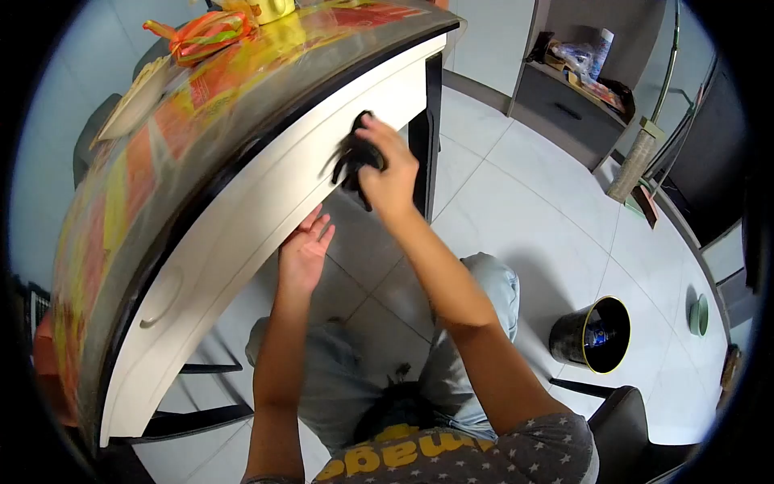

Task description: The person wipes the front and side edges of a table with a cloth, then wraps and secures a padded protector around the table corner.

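Note:
My right hand (393, 165) is closed on a limp black cloth (352, 161) with loose strips hanging off it. The cloth lies against the cream front panel (282, 161) of the table, towards its right end. Lower down, my left hand (303, 252) is palm up with its fingers spread. Its fingertips reach the panel's bottom edge, and some are partly hidden behind it. A curved handle (153, 319) shows near the panel's left end.
On the plastic-covered tabletop (218, 113) are an orange bag (205, 39), a yellow mug (274, 8) and a plate (133, 105). A black bin (568, 335), a dark chair (633, 419) and a green bowl (699, 315) stand right; a broom (634, 165) leans behind.

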The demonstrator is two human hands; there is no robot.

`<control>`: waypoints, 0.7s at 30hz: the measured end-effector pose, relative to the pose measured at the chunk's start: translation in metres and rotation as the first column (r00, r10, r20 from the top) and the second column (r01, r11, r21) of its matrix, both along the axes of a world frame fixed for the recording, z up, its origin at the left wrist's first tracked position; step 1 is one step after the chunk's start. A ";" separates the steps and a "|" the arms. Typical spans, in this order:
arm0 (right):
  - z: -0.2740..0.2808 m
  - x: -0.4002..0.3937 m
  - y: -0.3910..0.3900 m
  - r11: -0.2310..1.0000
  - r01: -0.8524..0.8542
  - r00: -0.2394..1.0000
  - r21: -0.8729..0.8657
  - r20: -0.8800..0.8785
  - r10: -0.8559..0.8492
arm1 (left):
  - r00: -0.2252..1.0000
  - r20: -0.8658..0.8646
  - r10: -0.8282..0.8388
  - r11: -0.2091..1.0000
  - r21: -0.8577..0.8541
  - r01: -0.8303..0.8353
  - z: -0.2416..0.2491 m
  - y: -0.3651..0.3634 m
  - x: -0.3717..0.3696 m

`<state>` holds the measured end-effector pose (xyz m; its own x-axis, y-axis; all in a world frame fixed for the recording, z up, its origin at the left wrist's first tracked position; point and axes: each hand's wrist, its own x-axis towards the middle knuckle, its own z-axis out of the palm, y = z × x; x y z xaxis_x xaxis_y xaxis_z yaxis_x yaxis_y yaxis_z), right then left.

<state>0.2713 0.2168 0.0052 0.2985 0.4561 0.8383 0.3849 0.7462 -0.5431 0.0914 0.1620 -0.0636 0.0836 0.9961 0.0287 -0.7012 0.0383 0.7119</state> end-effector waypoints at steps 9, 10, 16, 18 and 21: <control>-0.002 0.002 -0.005 1.000 -0.026 0.998 -0.011 0.061 0.026 | 1.000 0.009 -0.023 1.000 0.018 0.023 -0.001 0.003 0.004; 0.001 0.004 0.002 0.999 -0.010 0.999 -0.039 -0.040 0.009 | 1.000 0.010 -0.017 1.000 0.021 0.016 0.001 0.002 0.004; 0.000 -0.010 -0.023 0.987 -0.153 0.978 -0.047 0.134 0.158 | 0.992 0.112 -0.058 0.997 0.061 0.052 -0.013 0.011 0.003; 0.003 -0.005 -0.014 0.994 -0.101 0.990 -0.032 0.097 0.103 | 0.995 0.084 -0.051 0.998 0.027 0.049 -0.009 0.010 0.003; 0.006 0.003 0.001 0.996 -0.080 0.996 -0.033 -0.029 0.079 | 0.998 0.050 -0.030 0.999 0.040 0.028 0.004 0.001 0.008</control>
